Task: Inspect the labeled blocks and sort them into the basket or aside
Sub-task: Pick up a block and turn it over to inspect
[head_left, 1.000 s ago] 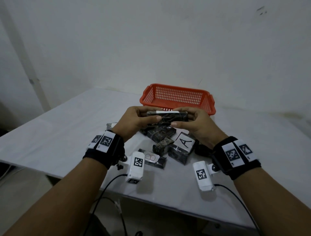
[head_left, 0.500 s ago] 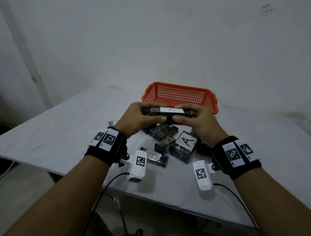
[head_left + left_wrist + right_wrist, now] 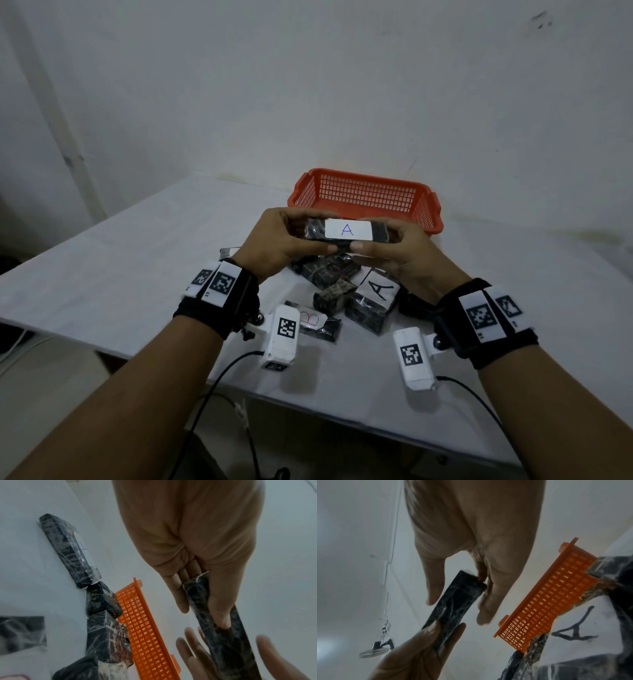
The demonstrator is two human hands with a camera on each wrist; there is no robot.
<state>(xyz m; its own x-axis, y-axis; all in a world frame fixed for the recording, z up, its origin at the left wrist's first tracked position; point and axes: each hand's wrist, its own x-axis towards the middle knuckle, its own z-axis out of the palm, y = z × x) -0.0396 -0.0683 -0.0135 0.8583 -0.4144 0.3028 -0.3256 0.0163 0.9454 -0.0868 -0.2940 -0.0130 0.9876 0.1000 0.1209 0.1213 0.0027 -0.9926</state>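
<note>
Both hands hold one long dark marbled block (image 3: 347,230) above the pile, in front of the orange basket (image 3: 363,195). Its white label, turned toward me, reads a blue "A". My left hand (image 3: 308,233) pinches the block's left end, thumb below and fingers on top. My right hand (image 3: 376,236) pinches the right end the same way. In the left wrist view the block (image 3: 221,628) runs out from under the thumb. In the right wrist view the block (image 3: 453,601) spans both hands beside the basket (image 3: 547,601).
Under the hands on the white table (image 3: 137,257) lies a pile of wrapped dark blocks: one labelled "A" in black (image 3: 376,291), one with a red "B" (image 3: 315,320), others unlabelled (image 3: 329,270). The basket's inside looks bare. A wall stands close behind.
The held block has been turned in both hands, so its white label went from edge-on to facing me. Both hands kept their hold and rose slightly.
</note>
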